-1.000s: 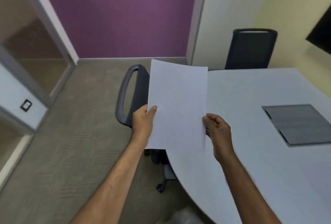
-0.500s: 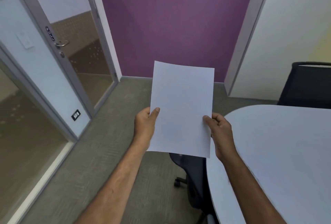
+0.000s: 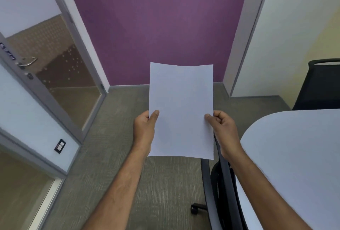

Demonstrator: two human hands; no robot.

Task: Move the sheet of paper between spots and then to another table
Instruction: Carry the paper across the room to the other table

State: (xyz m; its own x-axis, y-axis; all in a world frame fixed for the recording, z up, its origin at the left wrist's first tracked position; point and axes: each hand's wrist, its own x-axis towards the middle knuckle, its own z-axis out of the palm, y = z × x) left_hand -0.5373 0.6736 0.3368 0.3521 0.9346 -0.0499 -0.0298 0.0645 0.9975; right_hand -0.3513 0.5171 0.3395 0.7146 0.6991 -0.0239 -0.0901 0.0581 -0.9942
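Observation:
A blank white sheet of paper (image 3: pixel 181 108) is held upright in the air in front of me, over the carpet. My left hand (image 3: pixel 144 131) pinches its left edge, thumb on the front. My right hand (image 3: pixel 223 130) pinches the right edge the same way. The sheet is off the white table (image 3: pixel 294 156), which lies to my right, and its top edge curls slightly.
A black office chair (image 3: pixel 220 189) is tucked against the table's left edge, just below my right hand. Another black chair (image 3: pixel 320 86) stands at the far right. A glass door with a handle (image 3: pixel 27 63) is at left. A purple wall (image 3: pixel 156 23) is ahead across grey carpet.
My view has turned left, away from the table and toward the purple wall and glass door. Both hands keep the same grip and the sheet now faces me squarely.

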